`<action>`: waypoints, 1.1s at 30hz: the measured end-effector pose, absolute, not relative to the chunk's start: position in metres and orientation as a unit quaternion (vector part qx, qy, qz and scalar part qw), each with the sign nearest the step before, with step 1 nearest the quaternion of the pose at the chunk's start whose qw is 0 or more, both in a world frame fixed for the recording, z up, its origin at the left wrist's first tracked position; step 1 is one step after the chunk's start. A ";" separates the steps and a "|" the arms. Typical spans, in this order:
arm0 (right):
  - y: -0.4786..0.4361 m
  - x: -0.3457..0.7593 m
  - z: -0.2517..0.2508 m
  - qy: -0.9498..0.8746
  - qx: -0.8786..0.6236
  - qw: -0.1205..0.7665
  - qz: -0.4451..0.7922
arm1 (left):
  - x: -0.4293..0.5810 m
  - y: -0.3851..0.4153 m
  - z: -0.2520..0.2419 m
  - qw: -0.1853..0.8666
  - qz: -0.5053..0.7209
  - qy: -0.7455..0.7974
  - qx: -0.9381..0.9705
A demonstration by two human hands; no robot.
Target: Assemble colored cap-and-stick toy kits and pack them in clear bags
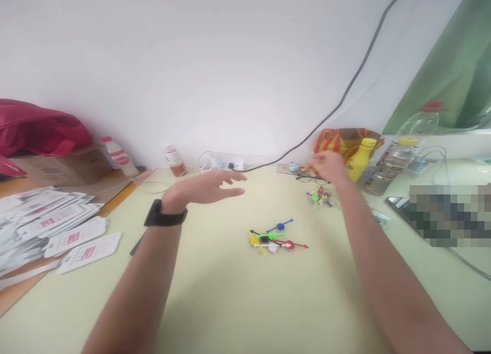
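My left hand (209,186) hovers above the table, thumb and fingers apart, with nothing in it. A black band (165,216) circles that wrist. Over the back right of the table is my right hand (329,166), in front of a red-and-yellow bag; its fingertips are smeared by motion. Between my forearms lies a loose group of coloured plastic arrow spinners: a blue spinner (281,226), a red spinner (291,245), a white spinner (272,247), a yellow spinner (253,238), plus green and black ones overlapping. Below my right hand sits a second small pile of coloured spinners (321,196).
Eyeglasses (305,178) lie near the wall. At right stand a yellow bottle (360,159), a clear bottle (389,164) and the striped bag (326,140). White badges (72,236) cover the left side, before a cardboard box (69,167). A grey cable (345,95) crosses the wall.
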State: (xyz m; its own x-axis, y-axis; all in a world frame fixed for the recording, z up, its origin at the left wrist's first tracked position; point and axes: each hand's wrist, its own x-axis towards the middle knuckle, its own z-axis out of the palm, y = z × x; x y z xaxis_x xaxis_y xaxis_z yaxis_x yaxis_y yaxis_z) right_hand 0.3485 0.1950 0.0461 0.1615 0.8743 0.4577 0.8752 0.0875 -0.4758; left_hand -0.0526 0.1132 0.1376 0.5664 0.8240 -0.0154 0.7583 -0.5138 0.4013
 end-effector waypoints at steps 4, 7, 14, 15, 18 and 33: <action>0.156 0.346 0.098 -0.645 -0.638 0.419 0.039 | -0.048 0.110 0.142 0.142 0.220 0.445 0.856; 0.117 0.326 0.126 -0.762 -0.493 0.341 0.246 | -0.022 0.103 0.136 0.145 0.322 0.390 0.850; 0.075 0.271 0.151 -0.819 -0.339 0.262 0.383 | 0.038 0.090 0.106 0.319 0.327 0.273 0.847; 0.076 0.269 0.151 -0.815 -0.346 0.274 0.376 | 0.038 0.093 0.103 0.325 0.339 0.287 0.835; 0.083 0.273 0.147 -0.801 -0.387 0.294 0.350 | 0.030 0.103 0.099 0.333 0.403 0.334 0.784; 0.098 0.275 0.137 -0.750 -0.392 0.405 0.346 | 0.013 0.117 0.104 0.329 0.459 0.338 0.753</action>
State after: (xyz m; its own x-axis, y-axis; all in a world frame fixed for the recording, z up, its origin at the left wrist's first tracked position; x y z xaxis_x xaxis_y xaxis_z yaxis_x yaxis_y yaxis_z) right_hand 0.2749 0.0981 0.1365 -0.3648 0.8682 0.3365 0.3083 0.4536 -0.8362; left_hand 0.0126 0.1173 0.1039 0.3504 0.8109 0.4687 0.2069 -0.5551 0.8056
